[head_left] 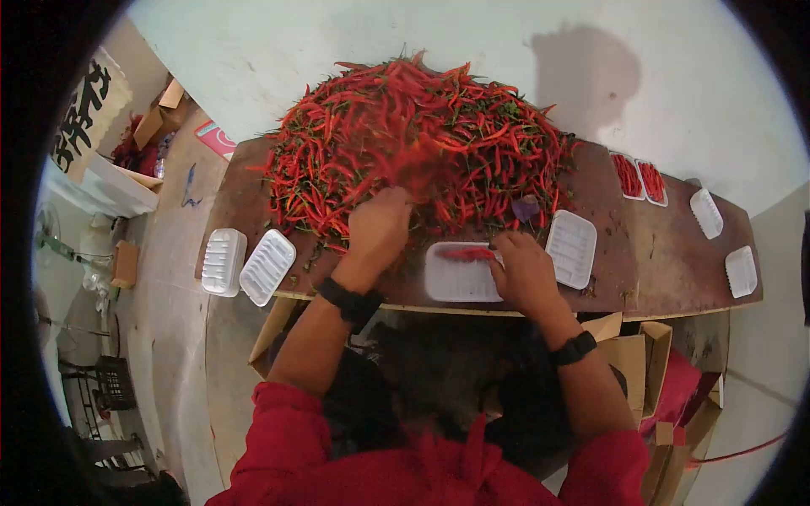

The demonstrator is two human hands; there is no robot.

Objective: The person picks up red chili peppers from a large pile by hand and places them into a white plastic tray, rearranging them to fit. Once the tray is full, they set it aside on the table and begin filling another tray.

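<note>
A large heap of red chili peppers (pixel 498 139) with green stems is piled on the brown table. My left hand (pixel 380 228) is at the heap's front edge, its fingers curled. Peppers just beyond it are smeared by motion, so I cannot make out what it holds. A white ribbed tray (pixel 447 287) lies in front of the heap with a few red chili peppers (pixel 468 253) in it. My right hand (pixel 525 268) is over this tray's right end, its fingers closed on the ends of those peppers. Right beside that hand is another white tray (pixel 574 249).
Two white trays (pixel 224 261) (pixel 268 266) sit at the table's left. Toward the right end are two trays of chili peppers (pixel 651 183) and two more white trays (pixel 707 212) (pixel 742 271). Cardboard boxes (pixel 624 358) stand below the table edge. A wall (pixel 675 76) rises behind the heap.
</note>
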